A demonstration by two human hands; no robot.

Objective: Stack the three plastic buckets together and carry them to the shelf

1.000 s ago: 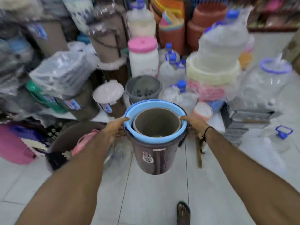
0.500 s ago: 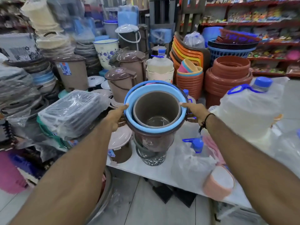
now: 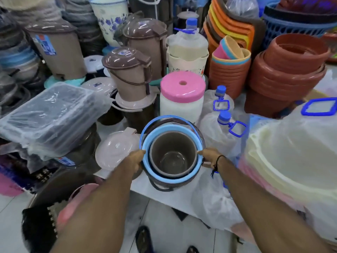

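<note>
Three plastic buckets are nested into one stack (image 3: 172,154): a small brown one inside a light blue one (image 3: 145,161), inside a dark brown outer one whose rim shows at the bottom. My left hand (image 3: 135,159) grips the left rim and my right hand (image 3: 209,157) grips the right rim. The stack hangs over the front edge of a low white shelf (image 3: 164,196), just in front of a white jar with a pink lid (image 3: 182,90).
The shelf is crowded: brown lidded bins (image 3: 127,73), a wrapped tray stack (image 3: 52,114), a clear lid (image 3: 116,148), bagged blue-capped bottles (image 3: 221,121), terracotta pots (image 3: 288,70), wrapped basins (image 3: 295,157) at right. A pink tub (image 3: 76,205) sits low left. Tiled floor lies below.
The view has closed in on the shelf and tilted down. The bucket stack, still held by both hands, now sits lower over the shelf's front edge beside the pink-lidded jar.
</note>
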